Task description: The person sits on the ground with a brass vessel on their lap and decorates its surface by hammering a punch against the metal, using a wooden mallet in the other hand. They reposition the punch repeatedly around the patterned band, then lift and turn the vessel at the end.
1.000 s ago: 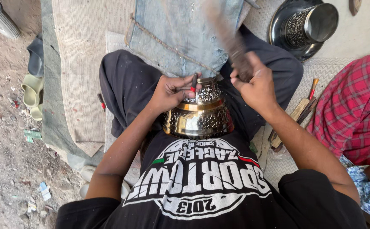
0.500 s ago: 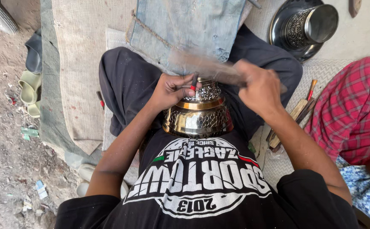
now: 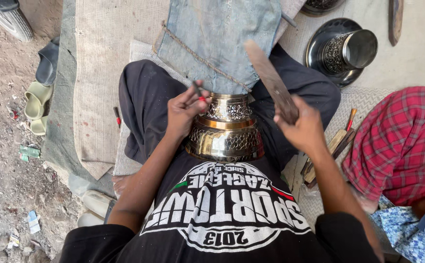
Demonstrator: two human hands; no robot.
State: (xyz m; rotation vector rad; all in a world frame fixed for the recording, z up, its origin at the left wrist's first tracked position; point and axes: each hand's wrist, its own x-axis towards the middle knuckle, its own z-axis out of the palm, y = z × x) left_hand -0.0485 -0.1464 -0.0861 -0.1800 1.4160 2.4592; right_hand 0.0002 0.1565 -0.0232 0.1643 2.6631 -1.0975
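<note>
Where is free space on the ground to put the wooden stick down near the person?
Bare mat lies left of the person's knee, beside a small red-handled tool. Pale ground right of the engraved metal piece on its dish is also free. Tools crowd the strip by the red checked cloth.

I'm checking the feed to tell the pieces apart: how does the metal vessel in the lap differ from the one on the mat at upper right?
The lap vessel is brass-gold with silver bands; the mat vessel is all silvery and dark. The lap vessel is wedged between the legs, the left hand at it; the mat vessel lies tipped on a round tray, untouched. Both carry engraved patterns.
</note>
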